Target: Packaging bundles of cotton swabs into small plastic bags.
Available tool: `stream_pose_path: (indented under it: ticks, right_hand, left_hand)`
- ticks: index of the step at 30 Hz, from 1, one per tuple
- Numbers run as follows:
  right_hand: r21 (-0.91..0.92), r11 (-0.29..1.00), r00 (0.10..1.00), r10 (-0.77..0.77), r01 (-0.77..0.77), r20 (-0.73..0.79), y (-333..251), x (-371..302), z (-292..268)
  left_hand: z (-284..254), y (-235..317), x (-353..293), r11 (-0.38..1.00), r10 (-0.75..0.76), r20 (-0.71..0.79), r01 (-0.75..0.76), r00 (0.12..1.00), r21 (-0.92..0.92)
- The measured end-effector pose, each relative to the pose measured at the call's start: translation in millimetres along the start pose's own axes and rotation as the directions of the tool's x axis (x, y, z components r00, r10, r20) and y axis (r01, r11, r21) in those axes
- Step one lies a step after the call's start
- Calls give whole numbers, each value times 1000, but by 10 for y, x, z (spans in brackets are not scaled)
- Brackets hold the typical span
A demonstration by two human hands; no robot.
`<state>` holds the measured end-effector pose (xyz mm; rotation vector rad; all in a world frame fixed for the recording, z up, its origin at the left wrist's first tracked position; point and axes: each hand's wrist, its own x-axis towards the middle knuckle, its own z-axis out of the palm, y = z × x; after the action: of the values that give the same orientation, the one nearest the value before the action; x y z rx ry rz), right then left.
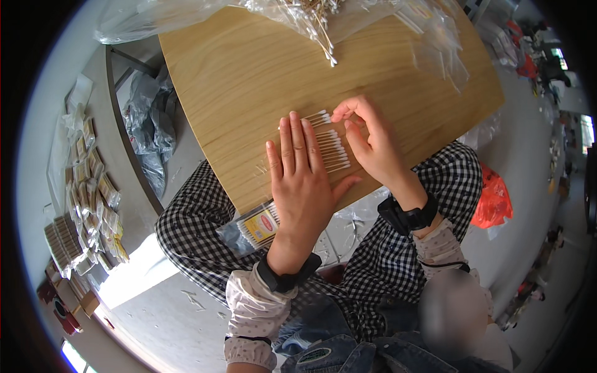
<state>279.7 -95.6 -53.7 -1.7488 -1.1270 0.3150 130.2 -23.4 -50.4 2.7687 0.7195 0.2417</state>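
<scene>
Cotton swabs with thin, pale sticks and rounded white tips [333,150] lie side by side in a single flat layer on the light-brown wood-grain table [267,68], toward its near edge. Their tips point to the table's right side and form a slightly uneven, slanting line; the uppermost few sit a little apart from the others, at a steeper tilt. The left hand [301,168] is spread flat over the stick ends, palm down, fingers straight, thumb out. The right hand [373,140] is loosely curled, thumb and forefinger parted, the forefinger at the uppermost tips; whether it touches them I cannot tell. At the table's near edge, toward its left, is a clear plastic pack of white-tipped swabs with a yellow-and-red label [259,225]. A tangled heap of loose swabs [311,15] lies at the table's far edge.
</scene>
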Motion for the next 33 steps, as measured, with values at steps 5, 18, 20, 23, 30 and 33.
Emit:
stream_pose_path:
  ticks: [5, 18, 20, 23, 30, 33]
  right_hand:
    - [-2, 998, 998, 56, -55, 6, -41, -3, 3]
    - [-64, 994, 993, -98, 93, -69, -52, 164, 92]
    - [-212, 958, 981, -196, 191, -4, 17, 238, 81]
    - [-310, 941, 987, -157, 139, -34, 99, 255, -22]
    - [-375, 917, 984, -167, 134, -59, 11, 165, -217]
    - [-273, 954, 988, -143, 124, -51, -90, 39, -213]
  left_hand:
    - [-1, -6, -6, 1000, -4, 5, 4, 1000, -9]
    - [2, 0, -17, 1000, 8, -12, -8, 1000, -14]
    - [-4, -4, -23, 1000, -10, -8, 10, 1000, -18]
    - [-40, 21, -59, 1000, -25, 23, 25, 999, -5]
    - [-135, 105, -204, 997, -60, 101, 55, 993, 54]
    - [-160, 133, -200, 996, -72, 90, 67, 993, 62]
